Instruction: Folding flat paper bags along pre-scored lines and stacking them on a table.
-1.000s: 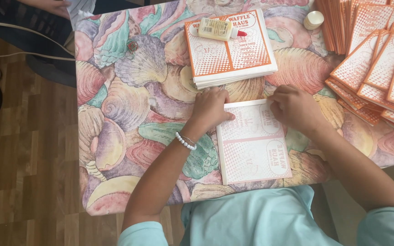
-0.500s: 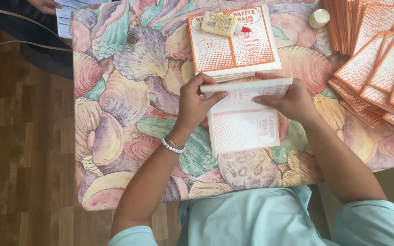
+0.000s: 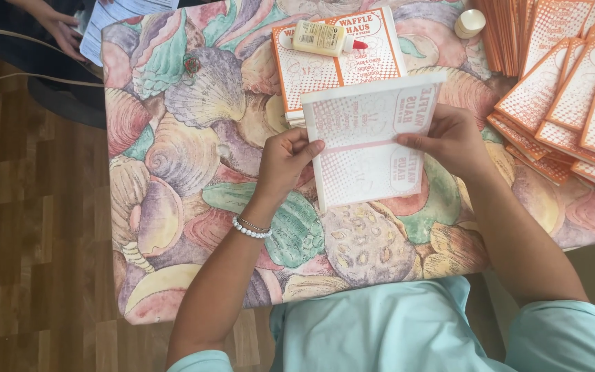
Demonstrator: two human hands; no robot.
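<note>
Holding a folded printed sheet [image 3: 370, 141] between them above the shell-patterned table [image 3: 173, 179]: left hand [image 3: 285, 160] pinching its left edge, right hand [image 3: 452, 138] gripping its right edge.

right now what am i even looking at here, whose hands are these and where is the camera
The camera sits on a person's head and looks straight down, so the two bare arms coming up from the bottom edge are that person's own. There is no machine. The left hand and right hand hold the side edges of a pale printed sheet with a crease across its middle, raised over a table with a seashell-patterned cloth. Behind the sheet lies a stack of orange printed sheets with a glue bottle on top. More orange sheets are spread at the right, near a small round cap. Another person's hand shows at top left, at some papers.
</note>
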